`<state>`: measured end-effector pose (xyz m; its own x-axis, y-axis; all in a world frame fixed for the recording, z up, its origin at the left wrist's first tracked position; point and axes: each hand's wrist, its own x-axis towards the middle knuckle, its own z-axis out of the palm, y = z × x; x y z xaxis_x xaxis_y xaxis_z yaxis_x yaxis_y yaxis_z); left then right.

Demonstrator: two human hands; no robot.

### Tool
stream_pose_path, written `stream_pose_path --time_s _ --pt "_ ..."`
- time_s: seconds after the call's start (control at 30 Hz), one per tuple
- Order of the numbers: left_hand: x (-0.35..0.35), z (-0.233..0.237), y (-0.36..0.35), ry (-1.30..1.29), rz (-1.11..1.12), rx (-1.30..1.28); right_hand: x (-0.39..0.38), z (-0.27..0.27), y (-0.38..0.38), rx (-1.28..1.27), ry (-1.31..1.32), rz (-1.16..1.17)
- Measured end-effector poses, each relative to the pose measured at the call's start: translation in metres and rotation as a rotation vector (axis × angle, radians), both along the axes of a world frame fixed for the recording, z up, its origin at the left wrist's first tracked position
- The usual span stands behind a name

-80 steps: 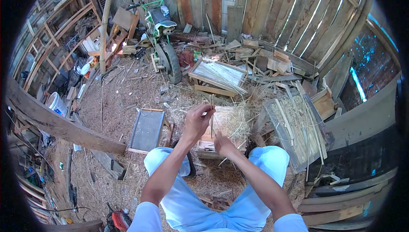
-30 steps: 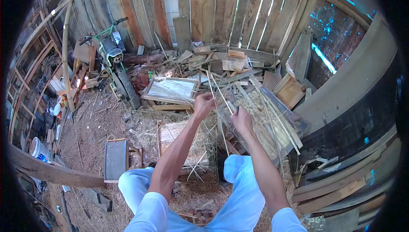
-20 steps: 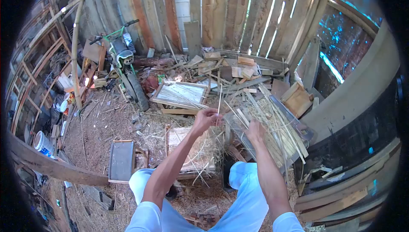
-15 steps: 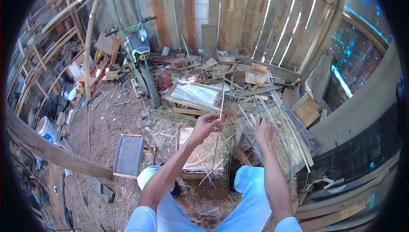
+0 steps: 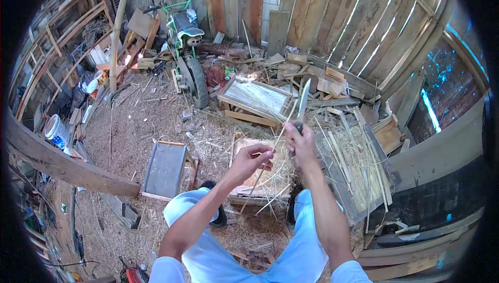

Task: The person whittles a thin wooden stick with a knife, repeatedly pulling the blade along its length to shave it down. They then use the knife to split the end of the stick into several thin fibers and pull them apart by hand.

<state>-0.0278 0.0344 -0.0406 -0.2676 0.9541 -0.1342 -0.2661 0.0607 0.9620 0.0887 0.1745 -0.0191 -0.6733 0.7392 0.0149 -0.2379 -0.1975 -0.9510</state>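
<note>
My right hand (image 5: pixel 303 147) is closed round the dark handle of a knife (image 5: pixel 304 99), its blade pointing up and away from me. My left hand (image 5: pixel 251 162) pinches a long thin strip (image 5: pixel 253 188) that looks like split bamboo or wood. The strip runs slantwise, its upper end close to my right hand. Below my hands, between my legs, stands a low wooden stand (image 5: pixel 243 149) with loose strips and shavings on it. To the right, a tilted board (image 5: pixel 358 214) carries more strips and shavings.
A framed panel (image 5: pixel 224 97) with strips lies ahead, before a heap of scrap wood (image 5: pixel 332 83). A small motorbike (image 5: pixel 189 44) leans behind it. At left are a small dark-topped stool (image 5: pixel 165 169), a wooden beam (image 5: pixel 73 173) and a white bucket (image 5: pixel 55 128).
My right hand has come left from the board at the right, and the knife now shows plainly, blade raised. The strip in my left hand has tilted from near upright to slanting. The view has shifted.
</note>
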Motion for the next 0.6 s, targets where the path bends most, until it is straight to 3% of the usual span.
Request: stream_pose_path --time_s 0.2,0.5,0.57,0.6 --pt "-0.008 -0.011 -0.017 0.074 -0.034 -0.124 -0.004 -0.001 0.028 -0.089 0.156 -0.298" --pt "-0.009 0.004 0.002 0.165 0.046 -0.043 0.018 0.004 0.046 0.064 0.096 -0.339" --pt "-0.009 0.005 0.01 0.18 0.062 -0.01 0.017 0.003 0.039 0.765 -0.293 -0.555" --pt "-0.01 0.004 0.013 0.183 0.107 0.023 0.022 0.007 0.028 0.756 -0.279 -0.523"
